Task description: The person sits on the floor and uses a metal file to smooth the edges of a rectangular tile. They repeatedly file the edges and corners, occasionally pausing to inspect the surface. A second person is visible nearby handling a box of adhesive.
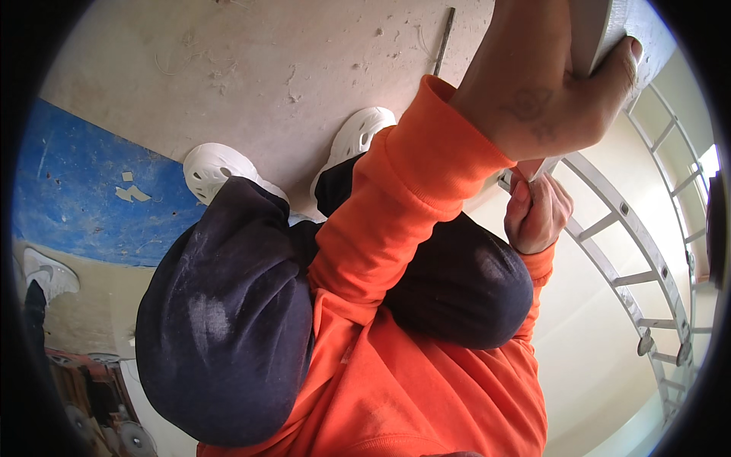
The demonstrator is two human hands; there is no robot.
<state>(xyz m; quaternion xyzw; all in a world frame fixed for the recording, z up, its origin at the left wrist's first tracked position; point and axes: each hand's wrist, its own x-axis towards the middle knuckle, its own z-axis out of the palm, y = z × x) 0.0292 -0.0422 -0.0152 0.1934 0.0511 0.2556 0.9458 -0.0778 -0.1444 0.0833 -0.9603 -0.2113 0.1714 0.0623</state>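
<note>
My left arm, in an orange sleeve, stretches across to the upper right. At its end my left hand point(556, 107) is closed on a white board-like piece point(598, 34), with the thumb pressed along its face. The upper frame edge cuts off the rest of that piece. Just below the left wrist, my right hand point(538, 212) has its fingers curled tightly together. A pale pointed end point(535, 167) shows right above those fingers, but what they grip is mostly hidden behind the left wrist.
Aluminium ladders point(620, 221) stand along the pale wall at right. White clogs point(217, 169) are on the dusty floor, near a blue sheet point(91, 183) with paper scraps. A thin dark strip point(445, 42) lies ahead. Another person's shoe point(49, 274) shows at far left.
</note>
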